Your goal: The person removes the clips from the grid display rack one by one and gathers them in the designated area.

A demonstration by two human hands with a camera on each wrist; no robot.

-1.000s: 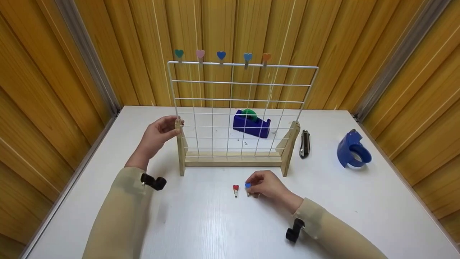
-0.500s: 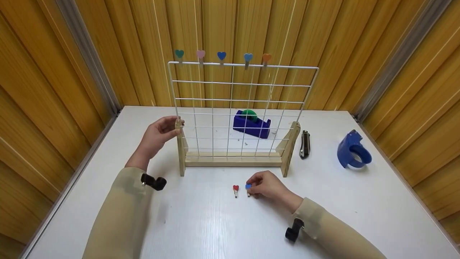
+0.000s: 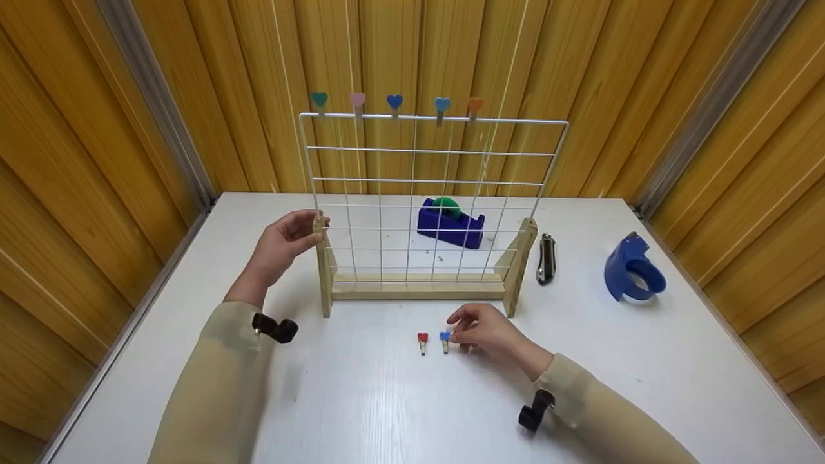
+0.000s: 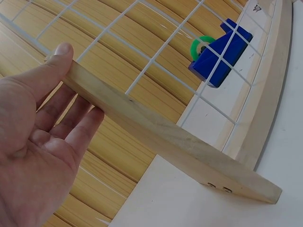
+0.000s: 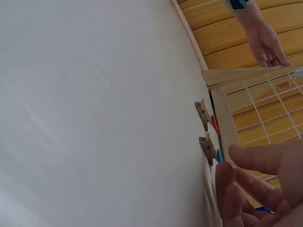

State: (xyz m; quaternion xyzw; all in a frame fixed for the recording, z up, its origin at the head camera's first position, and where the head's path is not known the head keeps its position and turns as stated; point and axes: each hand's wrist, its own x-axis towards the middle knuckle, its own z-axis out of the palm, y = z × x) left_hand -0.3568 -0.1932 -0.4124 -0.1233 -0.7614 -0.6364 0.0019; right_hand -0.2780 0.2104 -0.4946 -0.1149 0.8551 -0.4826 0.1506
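Note:
My left hand (image 3: 277,248) grips the upper end of the left wooden upright (image 4: 170,139) of a white wire-grid stand, thumb on one side and fingers behind. In front of the stand, two small wooden clothespins with hearts lie side by side on the table: one red (image 3: 423,343), one blue (image 3: 445,343). My right hand (image 3: 490,332) is just right of the blue clothespin, thumb and forefinger apart beside its heart. The right wrist view shows the blue clothespin (image 5: 207,149) on the table by the fingertips. Several heart clothespins, such as the pink one (image 3: 358,101), line the stand's top wire.
Behind the grid stands a purple tape dispenser (image 3: 449,227) with a green roll. A utility knife (image 3: 546,259) lies right of the stand, and farther right is a blue tape holder (image 3: 635,269). Wood-patterned walls (image 3: 77,161) enclose the table at the back and both sides.
My right hand has let go of the blue clothespin and drawn slightly right, leaving it lying beside the red one. The left hand keeps its grip on the upright.

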